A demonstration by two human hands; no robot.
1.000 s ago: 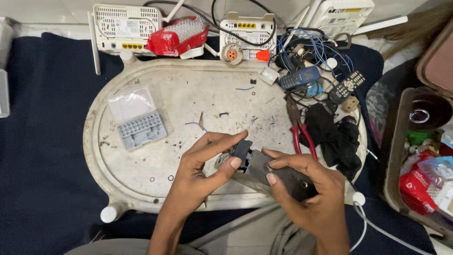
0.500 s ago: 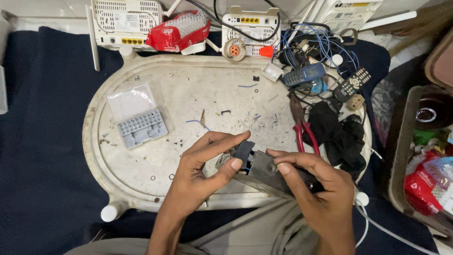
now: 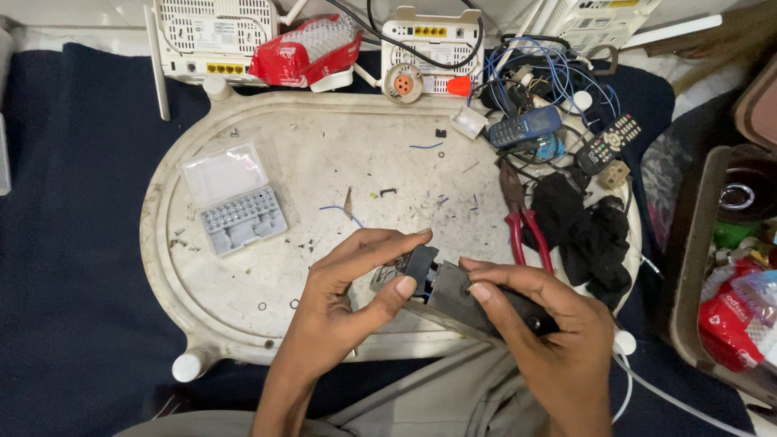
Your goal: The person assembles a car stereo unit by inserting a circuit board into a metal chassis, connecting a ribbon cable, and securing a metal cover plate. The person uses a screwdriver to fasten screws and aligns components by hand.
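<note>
Over tray (image 3: 243, 311), both hands gripping black adapter (image 3: 465, 299)

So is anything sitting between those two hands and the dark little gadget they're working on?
Nothing visible does. The left hand pinches the small dark device at its left end, and the right hand grips its right part directly. The red-handled pliers and the grey bit case lie apart on the white tray.
</note>
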